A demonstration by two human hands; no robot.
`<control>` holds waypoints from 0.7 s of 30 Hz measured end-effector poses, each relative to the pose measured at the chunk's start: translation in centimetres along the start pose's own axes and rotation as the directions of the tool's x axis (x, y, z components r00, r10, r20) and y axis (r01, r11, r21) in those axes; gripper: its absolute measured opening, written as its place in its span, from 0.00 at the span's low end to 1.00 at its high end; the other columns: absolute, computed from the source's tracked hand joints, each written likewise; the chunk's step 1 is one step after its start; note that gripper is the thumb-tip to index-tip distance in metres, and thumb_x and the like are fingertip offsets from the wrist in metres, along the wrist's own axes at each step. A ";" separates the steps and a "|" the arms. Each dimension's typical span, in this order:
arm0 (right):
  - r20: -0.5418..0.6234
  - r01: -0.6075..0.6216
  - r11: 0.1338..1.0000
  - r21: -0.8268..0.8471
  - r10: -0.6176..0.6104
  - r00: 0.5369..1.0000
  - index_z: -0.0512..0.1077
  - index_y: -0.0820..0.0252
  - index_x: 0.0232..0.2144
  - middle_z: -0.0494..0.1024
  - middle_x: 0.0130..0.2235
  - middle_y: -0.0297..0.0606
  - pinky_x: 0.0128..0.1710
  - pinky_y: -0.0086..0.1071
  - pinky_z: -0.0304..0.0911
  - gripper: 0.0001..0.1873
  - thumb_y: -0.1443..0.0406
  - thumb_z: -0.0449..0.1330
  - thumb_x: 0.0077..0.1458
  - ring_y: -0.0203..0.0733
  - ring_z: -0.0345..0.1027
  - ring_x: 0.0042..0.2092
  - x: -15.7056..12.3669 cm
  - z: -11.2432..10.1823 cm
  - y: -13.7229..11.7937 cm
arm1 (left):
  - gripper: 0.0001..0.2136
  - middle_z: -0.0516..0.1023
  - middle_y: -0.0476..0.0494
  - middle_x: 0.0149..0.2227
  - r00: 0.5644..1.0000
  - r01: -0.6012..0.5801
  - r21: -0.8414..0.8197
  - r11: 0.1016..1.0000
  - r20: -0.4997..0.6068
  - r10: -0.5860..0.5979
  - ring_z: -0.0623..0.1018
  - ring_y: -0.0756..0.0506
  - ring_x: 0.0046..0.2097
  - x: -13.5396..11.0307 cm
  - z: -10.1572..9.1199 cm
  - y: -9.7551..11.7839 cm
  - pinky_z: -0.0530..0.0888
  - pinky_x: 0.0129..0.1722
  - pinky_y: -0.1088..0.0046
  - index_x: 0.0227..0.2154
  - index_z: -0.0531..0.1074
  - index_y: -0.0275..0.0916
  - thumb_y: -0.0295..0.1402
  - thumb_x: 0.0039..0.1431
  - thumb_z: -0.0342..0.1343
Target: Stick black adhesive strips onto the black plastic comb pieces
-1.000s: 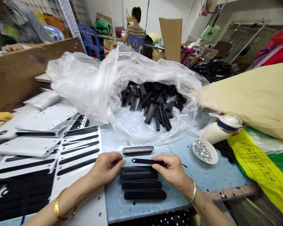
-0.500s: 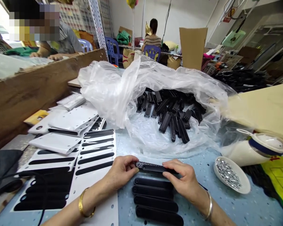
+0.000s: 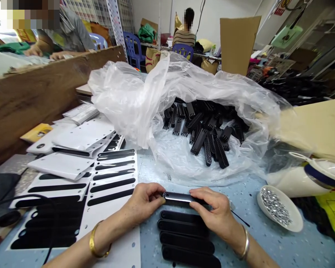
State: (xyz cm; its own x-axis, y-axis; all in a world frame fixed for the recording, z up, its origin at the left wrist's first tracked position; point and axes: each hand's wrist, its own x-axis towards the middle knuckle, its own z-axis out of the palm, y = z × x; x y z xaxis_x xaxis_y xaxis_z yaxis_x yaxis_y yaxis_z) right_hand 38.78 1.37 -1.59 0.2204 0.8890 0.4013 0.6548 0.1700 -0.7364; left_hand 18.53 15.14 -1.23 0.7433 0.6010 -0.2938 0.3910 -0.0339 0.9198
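Observation:
A long black plastic piece with rounded ends lies crosswise between both hands, its smooth upper face catching a streak of light. My left hand pinches its left end between thumb and fingers. On its right part, my right hand is closed, with the thumb on the near side and fingers on the far side; that end is hidden. Just below, several similar black pieces lie in a column on the blue table. Beside my left forearm are white backing sheets with black rounded strips.
A clear plastic bag spills black honeycomb-backed pieces ahead. At right stand a white bowl of small shiny bits and a cream lidded container. A thin dark rod pokes out by my right hand. Two people sit beyond.
The honeycomb pattern on the held piece's top is now covered by the smooth black strip, which sat askew before. Both hands stay at its ends; the view has shifted slightly.

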 end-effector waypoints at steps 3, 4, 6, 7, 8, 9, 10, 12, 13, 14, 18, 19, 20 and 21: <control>0.000 -0.001 1.000 0.007 0.001 1.000 0.80 0.59 0.35 0.83 0.34 0.40 0.37 0.35 0.75 0.08 0.71 0.64 0.51 0.45 0.78 0.36 0.0 0.2 -0.1 | 0.09 0.71 0.52 0.21 1.000 -0.013 0.013 1.000 -0.002 0.013 0.68 0.51 0.25 0.0 -0.1 0.0 0.65 0.24 0.77 0.32 0.78 0.34 0.32 0.51 0.56; 0.001 -0.002 1.000 0.008 0.002 1.000 0.80 0.59 0.35 0.83 0.34 0.40 0.37 0.35 0.75 0.08 0.71 0.64 0.51 0.45 0.78 0.36 0.0 0.2 -0.1 | 0.09 0.71 0.52 0.21 1.000 -0.015 0.015 1.000 -0.004 0.015 0.68 0.51 0.25 0.1 -0.1 0.0 0.64 0.24 0.77 0.32 0.78 0.34 0.32 0.51 0.56; 0.002 -0.002 1.000 0.006 0.002 1.000 0.80 0.59 0.35 0.83 0.34 0.40 0.36 0.34 0.75 0.08 0.71 0.64 0.51 0.45 0.78 0.35 0.1 0.2 -0.2 | 0.09 0.70 0.53 0.21 1.000 -0.013 0.013 1.000 -0.004 0.013 0.68 0.51 0.25 0.1 -0.1 -0.1 0.64 0.24 0.77 0.32 0.78 0.34 0.32 0.51 0.56; 0.002 -0.001 1.000 0.003 0.001 1.000 0.80 0.59 0.35 0.83 0.34 0.40 0.36 0.34 0.75 0.08 0.71 0.64 0.51 0.44 0.79 0.35 0.1 0.2 -0.2 | 0.09 0.70 0.53 0.21 1.000 -0.011 0.010 1.000 -0.002 0.011 0.67 0.51 0.24 0.1 -0.1 -0.1 0.64 0.24 0.77 0.32 0.78 0.34 0.32 0.51 0.56; 0.001 0.000 1.000 0.000 0.000 1.000 0.80 0.59 0.35 0.83 0.34 0.41 0.36 0.34 0.75 0.08 0.71 0.64 0.51 0.44 0.79 0.35 0.1 0.2 -0.2 | 0.09 0.70 0.53 0.21 1.000 -0.009 0.010 1.000 -0.002 0.009 0.67 0.51 0.24 0.1 -0.1 -0.1 0.64 0.24 0.77 0.32 0.77 0.34 0.32 0.51 0.56; 0.000 0.003 1.000 -0.002 -0.003 1.000 0.80 0.59 0.35 0.83 0.34 0.41 0.36 0.34 0.75 0.08 0.71 0.64 0.51 0.44 0.79 0.35 0.1 0.2 -0.2 | 0.09 0.70 0.53 0.20 1.000 -0.009 0.010 1.000 0.000 0.009 0.67 0.51 0.24 0.1 -0.1 -0.2 0.64 0.24 0.77 0.32 0.77 0.34 0.32 0.50 0.56; -0.001 0.006 1.000 -0.004 -0.006 1.000 0.80 0.60 0.35 0.83 0.34 0.41 0.35 0.34 0.75 0.08 0.71 0.64 0.51 0.44 0.78 0.35 0.1 0.2 -0.2 | 0.09 0.70 0.53 0.20 1.000 -0.009 0.012 1.000 0.001 0.009 0.67 0.51 0.24 0.1 0.0 -0.2 0.64 0.24 0.77 0.32 0.77 0.33 0.32 0.50 0.56; -0.001 0.010 1.000 -0.008 -0.010 1.000 0.80 0.61 0.35 0.83 0.33 0.42 0.35 0.33 0.75 0.07 0.71 0.64 0.51 0.44 0.78 0.35 0.1 0.3 -0.2 | 0.09 0.70 0.52 0.20 1.000 -0.013 0.019 1.000 -0.001 0.013 0.67 0.51 0.24 0.1 0.0 -0.1 0.64 0.24 0.77 0.32 0.78 0.33 0.32 0.50 0.56; 0.000 0.010 1.000 -0.010 -0.010 1.000 0.80 0.61 0.35 0.83 0.33 0.42 0.35 0.33 0.75 0.07 0.72 0.64 0.51 0.44 0.78 0.35 0.1 0.3 -0.2 | 0.09 0.70 0.52 0.21 1.000 -0.014 0.024 1.000 -0.001 0.014 0.68 0.51 0.24 0.1 -0.1 -0.1 0.65 0.24 0.77 0.32 0.78 0.34 0.32 0.51 0.56; 0.001 0.007 1.000 -0.012 -0.007 1.000 0.79 0.61 0.35 0.83 0.33 0.42 0.35 0.33 0.75 0.07 0.72 0.64 0.51 0.44 0.78 0.35 0.0 0.3 -0.1 | 0.09 0.71 0.51 0.21 1.000 -0.013 0.027 1.000 -0.002 0.013 0.68 0.51 0.25 0.1 -0.1 -0.1 0.65 0.24 0.76 0.32 0.78 0.34 0.32 0.51 0.56; 0.007 -0.006 1.000 -0.017 0.006 1.000 0.79 0.61 0.35 0.82 0.33 0.42 0.35 0.34 0.74 0.07 0.71 0.64 0.51 0.44 0.78 0.34 0.0 0.4 -0.2 | 0.10 0.73 0.51 0.22 1.000 -0.012 0.038 0.999 -0.004 0.012 0.70 0.50 0.25 0.0 -0.1 0.0 0.66 0.25 0.76 0.33 0.78 0.34 0.32 0.51 0.56; 0.008 -0.005 1.000 -0.020 0.006 1.000 0.79 0.61 0.35 0.82 0.33 0.42 0.35 0.34 0.74 0.07 0.71 0.63 0.51 0.44 0.77 0.34 0.0 0.4 -0.2 | 0.10 0.73 0.50 0.22 1.000 -0.011 0.037 0.999 -0.005 0.011 0.70 0.50 0.25 0.1 -0.1 0.0 0.66 0.26 0.76 0.33 0.78 0.34 0.32 0.51 0.56; 0.009 -0.002 1.000 -0.024 0.003 1.000 0.79 0.61 0.35 0.82 0.33 0.42 0.34 0.34 0.74 0.07 0.71 0.63 0.51 0.44 0.77 0.34 0.0 0.4 -0.2 | 0.10 0.73 0.50 0.22 1.000 -0.010 0.037 0.999 -0.007 0.010 0.70 0.50 0.25 0.1 -0.1 -0.1 0.66 0.26 0.75 0.33 0.78 0.34 0.32 0.51 0.56; 0.009 0.003 1.000 -0.030 -0.003 1.000 0.79 0.61 0.35 0.82 0.33 0.42 0.34 0.34 0.74 0.07 0.71 0.63 0.52 0.44 0.77 0.34 0.0 0.4 -0.3 | 0.10 0.73 0.50 0.22 1.000 -0.007 0.037 0.999 -0.009 0.008 0.70 0.50 0.25 0.1 -0.1 -0.1 0.66 0.26 0.75 0.33 0.78 0.34 0.32 0.50 0.56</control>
State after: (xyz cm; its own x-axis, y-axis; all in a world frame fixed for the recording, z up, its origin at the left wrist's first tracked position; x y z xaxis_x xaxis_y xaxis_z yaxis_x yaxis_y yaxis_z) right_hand 38.29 1.51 -1.64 0.2118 0.8924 0.3984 0.6772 0.1599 -0.7182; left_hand 18.50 15.28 -1.30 0.7416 0.6076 -0.2845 0.4052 -0.0677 0.9117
